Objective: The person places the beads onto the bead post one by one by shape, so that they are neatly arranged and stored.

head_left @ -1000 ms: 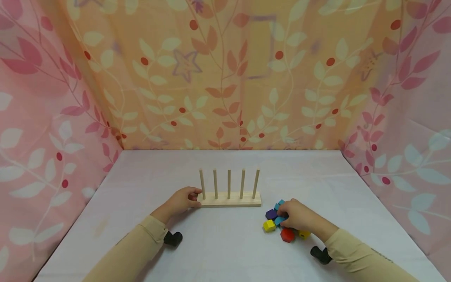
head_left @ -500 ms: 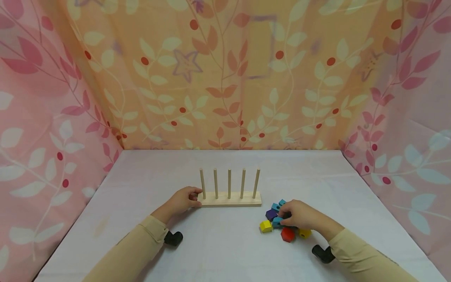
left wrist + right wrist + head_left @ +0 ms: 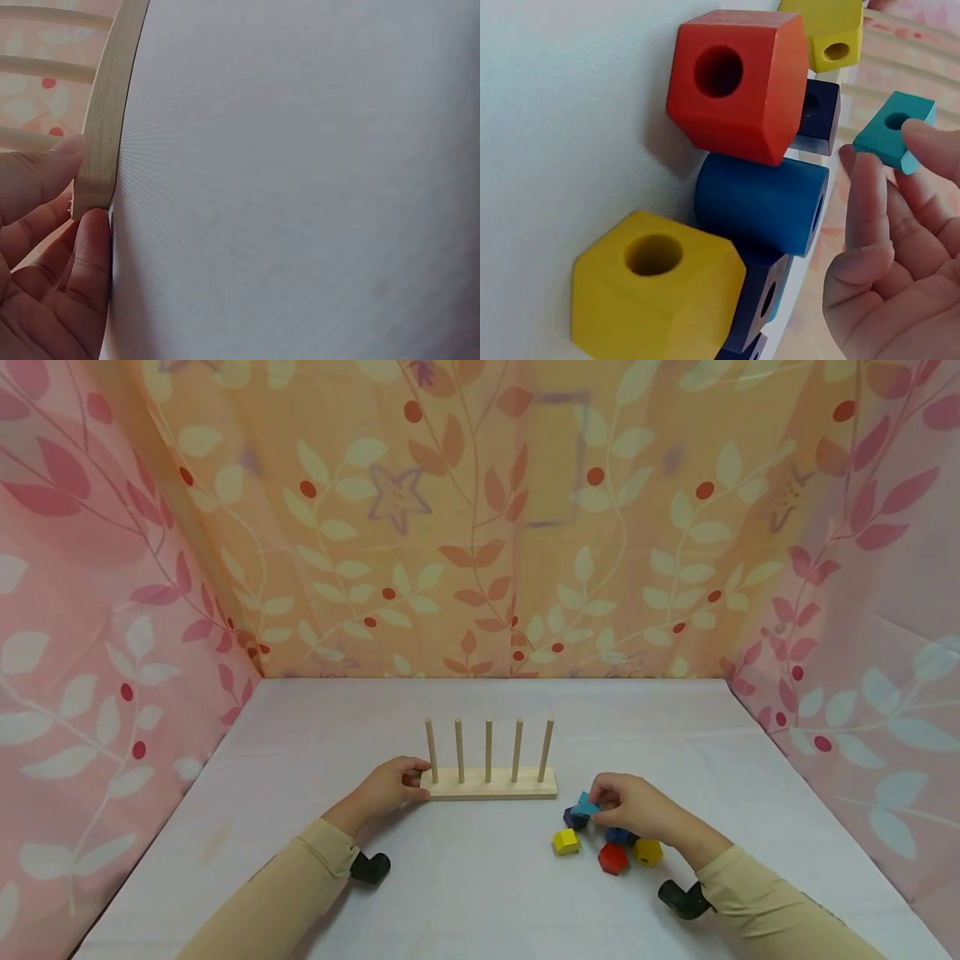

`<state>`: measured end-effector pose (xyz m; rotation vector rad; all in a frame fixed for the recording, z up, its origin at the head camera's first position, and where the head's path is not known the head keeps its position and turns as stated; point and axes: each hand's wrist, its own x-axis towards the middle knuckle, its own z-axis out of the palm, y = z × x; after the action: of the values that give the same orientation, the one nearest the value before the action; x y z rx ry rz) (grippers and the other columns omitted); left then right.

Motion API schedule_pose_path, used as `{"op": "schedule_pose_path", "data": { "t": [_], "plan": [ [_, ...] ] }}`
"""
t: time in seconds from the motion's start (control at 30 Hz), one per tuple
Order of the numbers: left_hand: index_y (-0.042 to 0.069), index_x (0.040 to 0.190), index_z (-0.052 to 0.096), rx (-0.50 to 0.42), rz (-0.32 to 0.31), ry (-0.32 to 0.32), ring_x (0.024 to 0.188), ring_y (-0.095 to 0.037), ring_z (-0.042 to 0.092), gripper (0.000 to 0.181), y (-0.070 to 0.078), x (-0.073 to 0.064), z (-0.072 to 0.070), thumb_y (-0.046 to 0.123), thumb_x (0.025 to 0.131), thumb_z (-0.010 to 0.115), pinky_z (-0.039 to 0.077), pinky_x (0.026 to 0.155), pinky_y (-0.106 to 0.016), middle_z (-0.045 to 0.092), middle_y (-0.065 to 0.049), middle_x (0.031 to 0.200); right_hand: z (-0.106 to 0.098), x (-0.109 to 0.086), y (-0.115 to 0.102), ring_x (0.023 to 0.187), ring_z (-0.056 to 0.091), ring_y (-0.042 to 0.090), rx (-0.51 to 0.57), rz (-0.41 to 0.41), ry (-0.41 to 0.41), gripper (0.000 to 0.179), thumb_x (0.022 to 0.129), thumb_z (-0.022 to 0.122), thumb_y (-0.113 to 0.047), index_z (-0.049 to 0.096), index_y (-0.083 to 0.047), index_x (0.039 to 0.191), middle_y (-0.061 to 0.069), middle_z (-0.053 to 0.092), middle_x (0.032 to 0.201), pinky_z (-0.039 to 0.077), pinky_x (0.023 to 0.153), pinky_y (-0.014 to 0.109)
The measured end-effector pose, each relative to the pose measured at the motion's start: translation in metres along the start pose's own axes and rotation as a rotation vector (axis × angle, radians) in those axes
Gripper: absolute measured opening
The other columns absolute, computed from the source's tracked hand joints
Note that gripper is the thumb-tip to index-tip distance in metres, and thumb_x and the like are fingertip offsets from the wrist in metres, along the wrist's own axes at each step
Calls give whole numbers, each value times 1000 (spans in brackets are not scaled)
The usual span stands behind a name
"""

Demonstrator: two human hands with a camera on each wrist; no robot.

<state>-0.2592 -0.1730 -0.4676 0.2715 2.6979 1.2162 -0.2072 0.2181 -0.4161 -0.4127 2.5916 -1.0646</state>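
My left hand [image 3: 384, 787] grips the left end of a pale wooden peg stand [image 3: 487, 787]; several upright pegs rise bare from its base. In the left wrist view, thumb and a finger pinch the end of the base [image 3: 105, 150]. My right hand [image 3: 636, 806] pinches a light-blue wooden bead [image 3: 892, 139], slanted with a hole in it, above the loose beads right of the stand. Beneath lie a red hexagonal bead [image 3: 724, 97], a blue cylindrical bead [image 3: 757, 202], a yellow hexagonal bead [image 3: 660, 277], another yellow bead [image 3: 566, 842] and a purple bead [image 3: 574, 817].
White cloth covers the table [image 3: 480, 902]. Black wrist devices hang at the left [image 3: 371, 867] and right cuffs [image 3: 682, 900]. A patterned orange curtain [image 3: 480, 527] closes the back, with pink floral curtains on both sides.
My right hand has taken hold of the light-blue bead and raised it from the pile. The front-left yellow bead has shifted slightly left. My left hand has stayed on the stand.
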Motion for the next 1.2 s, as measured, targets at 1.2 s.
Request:
{"op": "schedule_pose_path", "data": {
  "t": [1.2],
  "plan": [
    [12,114,63,-61,-32,-10,83,-12,55,50,-7,2,-2,16,67,81,45,67,-25,63,2,94,-41,31,-70,86,59,20,100,-197,137,20,85,65,-12,61,-10,105,5,62,95,50,79,34]
  ]
}}
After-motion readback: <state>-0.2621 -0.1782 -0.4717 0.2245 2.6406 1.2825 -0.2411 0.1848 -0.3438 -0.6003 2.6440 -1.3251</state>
